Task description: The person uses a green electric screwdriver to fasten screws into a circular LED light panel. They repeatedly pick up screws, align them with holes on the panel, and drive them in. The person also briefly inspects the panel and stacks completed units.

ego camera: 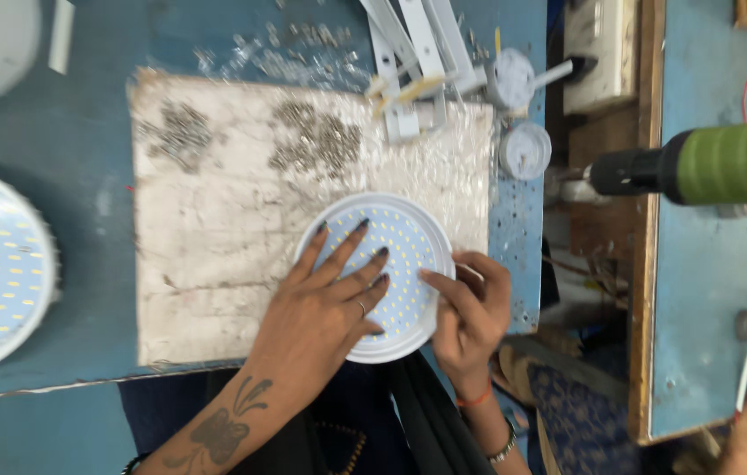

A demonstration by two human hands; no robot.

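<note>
Round white LED disc [395, 255] is pressed flat under spread left hand [325, 303]; rim pinched by right hand [470, 308]. Likely light, stiff, fragile diodes: better held at rim.

Left hand [325, 303]: dark polish on the nails, a thin ring on one finger.
Left forearm: bare, no sleeve, with a dark butterfly-like tattoo and curling lines just behind the wrist.
Left wrist: a dark beaded band at the frame's lower edge.
Right hand [470, 308]: no ring visible.
Right wrist: a thin orange thread, and behind it a metal bracelet.
</note>
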